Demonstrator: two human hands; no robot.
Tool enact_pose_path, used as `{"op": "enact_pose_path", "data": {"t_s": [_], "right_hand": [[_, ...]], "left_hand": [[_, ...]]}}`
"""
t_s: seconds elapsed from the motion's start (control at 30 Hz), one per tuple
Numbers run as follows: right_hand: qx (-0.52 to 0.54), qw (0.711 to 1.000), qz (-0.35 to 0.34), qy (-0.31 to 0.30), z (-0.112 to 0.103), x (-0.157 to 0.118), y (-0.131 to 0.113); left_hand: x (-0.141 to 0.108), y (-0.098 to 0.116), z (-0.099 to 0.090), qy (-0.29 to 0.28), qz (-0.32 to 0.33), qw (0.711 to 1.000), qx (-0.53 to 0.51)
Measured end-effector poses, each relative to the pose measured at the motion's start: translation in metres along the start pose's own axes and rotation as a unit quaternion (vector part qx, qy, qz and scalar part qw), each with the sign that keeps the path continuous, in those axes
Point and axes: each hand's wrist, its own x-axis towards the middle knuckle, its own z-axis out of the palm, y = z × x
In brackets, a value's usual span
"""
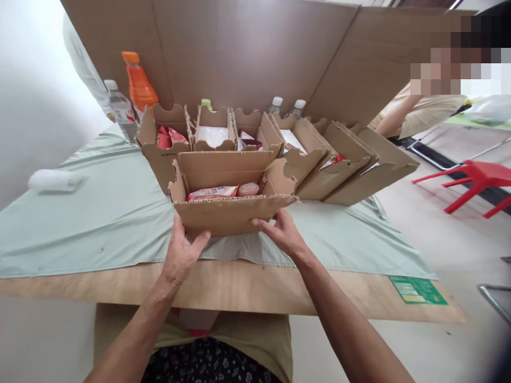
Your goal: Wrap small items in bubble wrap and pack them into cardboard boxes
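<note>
Between my two hands is an open cardboard box (233, 215), its long side facing me. Inside it lie a red-and-white plastic packet (213, 192) and a pinkish wrapped item (248, 189) whose kind I cannot make out. My left hand (184, 249) grips the box at its lower left corner, thumb on the front. At the lower right corner my right hand (280, 232) holds it the same way. The fingers under and behind the box are hidden. Just behind it stands a row of similar boxes, among them one with red packets (170, 137).
An orange drink bottle (141, 88) and a clear bottle (121, 111) stand behind the row, before a tall cardboard panel (255, 53). A white roll (55, 181) lies left on the green cloth (99, 223). Another person (407, 111) and a red stool (475, 178) are at right.
</note>
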Motion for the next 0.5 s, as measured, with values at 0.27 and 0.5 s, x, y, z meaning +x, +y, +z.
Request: {"op": "enact_pose_path", "data": {"t_s": [0.27,0.5], "right_hand": [[-0.087,0.995,0.006,0.041,0.001,-0.082,-0.044],[-0.055,0.990,-0.106,0.072,0.003,-0.022,-0.088]], "left_hand": [[-0.076,0.015,-0.042,-0.023,-0.025,0.999,0.042],[0.003,0.057,-0.060,0.022,0.077,0.997,-0.014]]}}
